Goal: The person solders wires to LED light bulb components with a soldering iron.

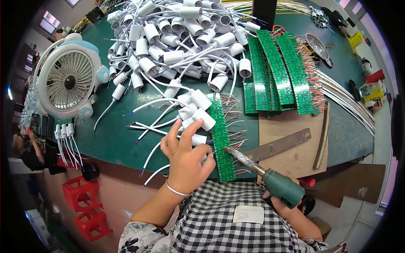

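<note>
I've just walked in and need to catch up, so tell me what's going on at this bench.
A person's right hand holds a green-handled soldering iron, its tip at a narrow green circuit-board strip; contact is unclear. The left hand is at the white corded sockets along the strip's left side; its exact grip is hard to tell. More sockets are heaped behind, and wired board strips lie stacked to the right.

On the bench, a fan stands left, beside a far heap of sockets; stacked circuit boards lie right of the heap. Near, one circuit strip lies between a few sockets, left, and a flat sheet, right, bearing a stick.
</note>
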Demonstrator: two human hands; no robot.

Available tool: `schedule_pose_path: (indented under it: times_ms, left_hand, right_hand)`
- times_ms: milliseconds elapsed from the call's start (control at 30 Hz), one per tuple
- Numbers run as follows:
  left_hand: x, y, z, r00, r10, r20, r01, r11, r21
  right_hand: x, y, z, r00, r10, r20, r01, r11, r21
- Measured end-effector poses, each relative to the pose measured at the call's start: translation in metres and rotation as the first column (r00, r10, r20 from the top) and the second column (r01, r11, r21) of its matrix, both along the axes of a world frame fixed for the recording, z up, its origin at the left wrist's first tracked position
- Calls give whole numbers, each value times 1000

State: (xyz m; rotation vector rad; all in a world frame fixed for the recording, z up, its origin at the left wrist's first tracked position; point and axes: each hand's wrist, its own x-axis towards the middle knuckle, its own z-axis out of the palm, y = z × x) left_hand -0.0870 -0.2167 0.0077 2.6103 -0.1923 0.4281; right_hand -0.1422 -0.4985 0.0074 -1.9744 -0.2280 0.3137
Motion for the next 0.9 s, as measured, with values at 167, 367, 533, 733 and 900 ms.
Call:
schedule_pose_path:
  times_ms: [167, 367, 533, 733, 900]
  left_hand:
    - [3, -2, -4, 1000, -12, -9, 12, 1000, 27]
    - [4, -2, -3, 1000, -18, -24, 19, 999, 46]
    - [4, -2, -3, 999, -7, -36, 9, 998, 63]
    - [4, -2, -2, 1000, -3, -28, 4, 999, 39]
    - [5, -3, -3, 1000, 7, -25, -6, 999, 44]
  right_hand:
    - [8, 2, 0, 984, 146, 102, -146, 989, -11]
    - [6, 5, -5, 969, 167, 180, -159, 986, -59]
    - [12, 9, -5, 959, 209, 190, -212, 977, -9]
    - [3, 10, -10, 983, 121, 140, -113, 991, -64]
    - [5, 4, -8, 974, 185, 129, -166, 975, -149]
